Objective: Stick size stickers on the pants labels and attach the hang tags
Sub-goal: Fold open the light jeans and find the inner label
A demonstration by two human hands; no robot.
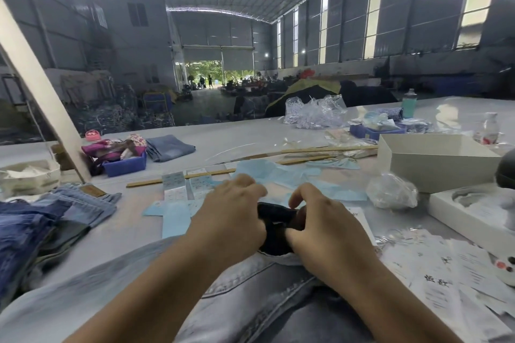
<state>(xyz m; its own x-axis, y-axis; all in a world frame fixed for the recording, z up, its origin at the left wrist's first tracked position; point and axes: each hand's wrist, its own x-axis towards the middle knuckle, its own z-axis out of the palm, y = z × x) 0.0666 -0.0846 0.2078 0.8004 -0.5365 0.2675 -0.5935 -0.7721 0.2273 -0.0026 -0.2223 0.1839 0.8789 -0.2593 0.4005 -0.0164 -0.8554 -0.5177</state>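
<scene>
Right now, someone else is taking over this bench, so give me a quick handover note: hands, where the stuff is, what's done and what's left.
Left hand and right hand: both grip the dark patch at the waistband of the light jeans in front of you.
Sticker sheets lie just beyond the hands, among blue backing papers.
Hang tags are spread at the right.
More jeans are piled at the left.
Done: cannot tell whether this pair has its sticker.
Left: no tag shows on it yet.

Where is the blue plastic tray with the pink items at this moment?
In the head view, the blue plastic tray sits on the table's far left, beside folded jeans on its right.
</scene>
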